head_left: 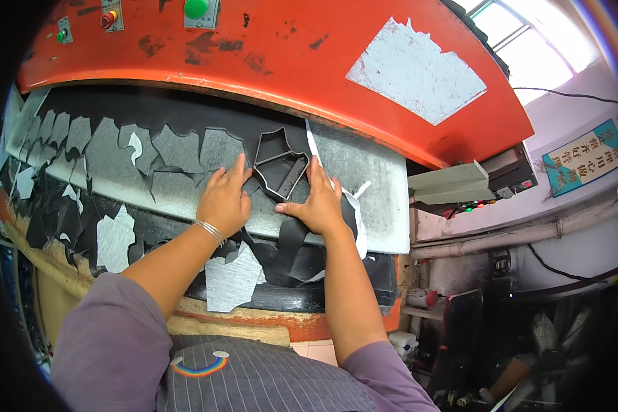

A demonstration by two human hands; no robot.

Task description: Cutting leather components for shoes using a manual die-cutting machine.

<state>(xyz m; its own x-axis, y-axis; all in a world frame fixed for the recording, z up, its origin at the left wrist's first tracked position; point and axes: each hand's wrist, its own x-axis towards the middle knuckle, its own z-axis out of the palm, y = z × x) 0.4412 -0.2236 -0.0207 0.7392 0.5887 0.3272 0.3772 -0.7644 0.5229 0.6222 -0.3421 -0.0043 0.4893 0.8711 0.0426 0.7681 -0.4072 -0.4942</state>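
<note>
A metal cutting die (pixel 282 184) with angular, blade-like walls and a crossbar lies on the black sheet material (pixel 185 103) at the middle of the white cutting bed. My right hand (pixel 319 202) holds the die's right side, fingers along its edge and thumb at its lower corner. On the die's left, my left hand (pixel 225 197) rests with fingers stretched out, close to the die's edge and over the cut-outs. Left of it, a row of grey gaps (pixel 103 147) shows in the sheet, with thin black strips between them.
An orange press beam (pixel 281 55) with buttons spans the far side, close above the bed. Black scraps (pixel 62 226) and pale offcuts (pixel 230 280) hang over the front edge. A control box (pixel 511 175) stands at the right, near pipes on the wall.
</note>
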